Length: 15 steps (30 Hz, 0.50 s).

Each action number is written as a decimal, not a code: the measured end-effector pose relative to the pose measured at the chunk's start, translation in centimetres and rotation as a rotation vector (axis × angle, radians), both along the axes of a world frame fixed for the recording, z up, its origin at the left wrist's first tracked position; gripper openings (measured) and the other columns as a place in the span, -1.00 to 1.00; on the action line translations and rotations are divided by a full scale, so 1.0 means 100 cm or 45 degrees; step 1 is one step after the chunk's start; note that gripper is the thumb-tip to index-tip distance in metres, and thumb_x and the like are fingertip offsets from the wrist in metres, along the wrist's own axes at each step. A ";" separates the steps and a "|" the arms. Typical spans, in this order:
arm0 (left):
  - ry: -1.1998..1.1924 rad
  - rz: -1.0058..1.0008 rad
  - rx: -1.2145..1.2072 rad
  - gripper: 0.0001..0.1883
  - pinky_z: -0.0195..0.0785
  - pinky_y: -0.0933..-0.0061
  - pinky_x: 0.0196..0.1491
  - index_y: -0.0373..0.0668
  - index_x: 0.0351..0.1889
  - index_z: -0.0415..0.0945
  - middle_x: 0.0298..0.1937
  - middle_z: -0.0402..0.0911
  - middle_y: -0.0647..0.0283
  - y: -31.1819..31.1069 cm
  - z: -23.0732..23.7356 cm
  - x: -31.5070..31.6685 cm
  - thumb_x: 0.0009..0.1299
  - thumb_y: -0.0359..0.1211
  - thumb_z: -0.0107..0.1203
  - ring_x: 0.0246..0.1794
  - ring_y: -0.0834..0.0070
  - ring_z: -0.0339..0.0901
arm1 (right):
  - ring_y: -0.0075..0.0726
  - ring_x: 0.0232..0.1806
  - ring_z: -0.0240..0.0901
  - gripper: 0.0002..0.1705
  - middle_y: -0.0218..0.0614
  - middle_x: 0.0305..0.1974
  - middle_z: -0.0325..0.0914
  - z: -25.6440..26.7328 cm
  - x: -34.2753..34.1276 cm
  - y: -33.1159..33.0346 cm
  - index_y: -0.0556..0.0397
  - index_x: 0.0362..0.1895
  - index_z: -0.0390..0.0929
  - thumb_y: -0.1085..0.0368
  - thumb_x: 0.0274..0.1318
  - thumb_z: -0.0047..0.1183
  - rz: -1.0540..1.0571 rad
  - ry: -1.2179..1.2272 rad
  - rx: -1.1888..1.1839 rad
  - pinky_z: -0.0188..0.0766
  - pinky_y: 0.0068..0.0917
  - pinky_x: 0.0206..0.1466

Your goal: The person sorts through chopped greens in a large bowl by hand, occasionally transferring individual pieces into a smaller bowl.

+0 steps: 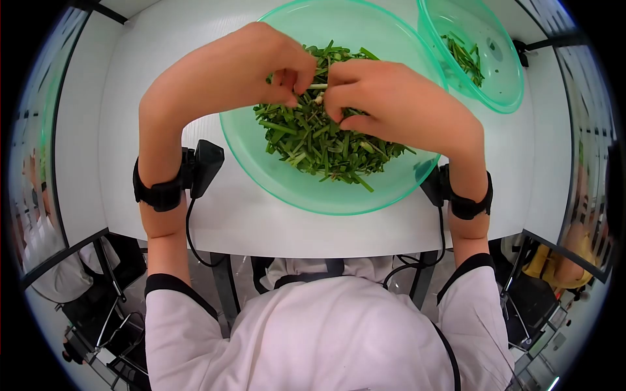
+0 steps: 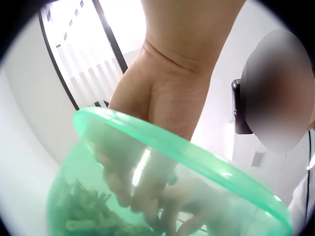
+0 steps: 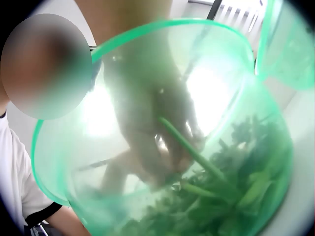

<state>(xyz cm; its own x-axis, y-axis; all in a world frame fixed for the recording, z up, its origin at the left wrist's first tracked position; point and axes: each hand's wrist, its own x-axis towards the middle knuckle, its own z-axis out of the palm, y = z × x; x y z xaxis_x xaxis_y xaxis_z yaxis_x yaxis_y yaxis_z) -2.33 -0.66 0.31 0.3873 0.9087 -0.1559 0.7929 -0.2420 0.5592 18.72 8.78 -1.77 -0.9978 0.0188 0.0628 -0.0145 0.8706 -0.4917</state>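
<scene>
We see the left hand [image 1: 277, 62] and right hand [image 1: 378, 94], fingers curled, pinching a pale stem [image 1: 318, 86] between them, upper centre of frame. Below: heaped greens [image 1: 313, 140] in the big bowl [image 1: 391, 39]. Upper right: small bowl [image 1: 501, 78], few green scraps [image 1: 466, 62]. We'd judge picking-over underway, little set apart, most left; exact share unclear.

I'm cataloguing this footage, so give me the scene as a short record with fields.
Main container: large green bowl, translucent, on a white table
Contents: heap of cut greens
Left hand: over the heap, fingers curled, pinching a pale stem
Right hand: beside it, pinching the same stem
Second container: other green bowl, far right, few greens inside
</scene>
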 end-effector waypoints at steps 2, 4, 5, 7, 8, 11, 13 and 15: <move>-0.059 -0.020 -0.156 -0.75 0.42 0.32 -0.23 -0.29 -0.35 0.50 -0.36 0.56 0.20 -0.003 0.000 -0.003 0.04 -0.55 0.34 -0.35 0.32 0.56 | -0.08 -0.29 0.45 -0.91 -0.21 -0.43 0.45 0.004 0.003 0.005 0.09 -0.40 0.47 0.40 -0.02 0.13 -0.005 0.058 -0.042 0.37 -0.23 -0.24; 0.020 -0.036 -0.243 -0.74 0.41 0.31 -0.21 -0.29 -0.36 0.50 -0.36 0.55 0.19 -0.005 0.001 0.002 0.02 -0.54 0.36 -0.32 0.29 0.55 | -0.08 -0.35 0.45 -0.89 -0.19 -0.47 0.46 0.011 0.005 0.009 0.10 -0.40 0.46 0.40 -0.02 0.14 -0.052 0.048 -0.116 0.36 -0.22 -0.28; 0.060 -0.045 -0.287 -0.73 0.41 0.31 -0.21 -0.29 -0.37 0.50 -0.35 0.54 0.19 -0.005 0.001 0.006 0.02 -0.53 0.37 -0.30 0.28 0.54 | -0.07 -0.38 0.45 -0.88 -0.18 -0.49 0.46 0.012 0.006 0.011 0.11 -0.40 0.45 0.40 -0.02 0.14 -0.076 0.043 -0.153 0.36 -0.22 -0.30; 0.155 -0.045 -0.238 -0.72 0.38 0.28 -0.22 -0.29 -0.40 0.48 -0.37 0.51 0.19 -0.006 -0.002 0.013 0.00 -0.52 0.38 -0.30 0.26 0.52 | -0.07 -0.45 0.45 -0.89 -0.16 -0.51 0.47 0.011 0.008 0.014 0.12 -0.37 0.46 0.45 -0.02 0.14 -0.067 0.128 -0.238 0.37 -0.24 -0.36; 0.197 -0.050 -0.193 -0.73 0.37 0.27 -0.23 -0.29 -0.40 0.48 -0.37 0.51 0.20 -0.007 -0.006 0.015 0.01 -0.52 0.37 -0.31 0.25 0.51 | -0.08 -0.45 0.46 -0.88 -0.17 -0.51 0.48 0.012 0.008 0.015 0.13 -0.36 0.47 0.47 -0.02 0.14 -0.068 0.154 -0.262 0.37 -0.25 -0.37; 0.221 -0.070 -0.227 -0.76 0.36 0.28 -0.26 -0.29 -0.42 0.48 -0.38 0.51 0.21 -0.003 -0.009 0.013 0.03 -0.53 0.35 -0.33 0.26 0.51 | -0.10 -0.44 0.48 -0.88 -0.19 -0.49 0.49 0.014 0.010 0.017 0.13 -0.35 0.49 0.49 -0.03 0.14 -0.067 0.168 -0.262 0.38 -0.27 -0.37; 0.191 -0.085 -0.275 -0.78 0.36 0.29 -0.27 -0.29 -0.44 0.47 -0.40 0.51 0.21 0.001 -0.008 0.011 0.05 -0.52 0.35 -0.34 0.26 0.51 | -0.12 -0.43 0.48 -0.89 -0.19 -0.49 0.49 0.015 0.012 0.018 0.14 -0.36 0.49 0.49 -0.04 0.14 -0.059 0.170 -0.232 0.38 -0.28 -0.37; 0.147 -0.095 -0.295 -0.79 0.35 0.30 -0.27 -0.30 -0.47 0.47 -0.42 0.50 0.22 0.002 -0.006 0.009 0.06 -0.52 0.34 -0.35 0.27 0.50 | -0.13 -0.44 0.48 -0.89 -0.20 -0.50 0.49 0.016 0.013 0.020 0.14 -0.39 0.48 0.49 -0.06 0.14 -0.040 0.183 -0.201 0.38 -0.28 -0.38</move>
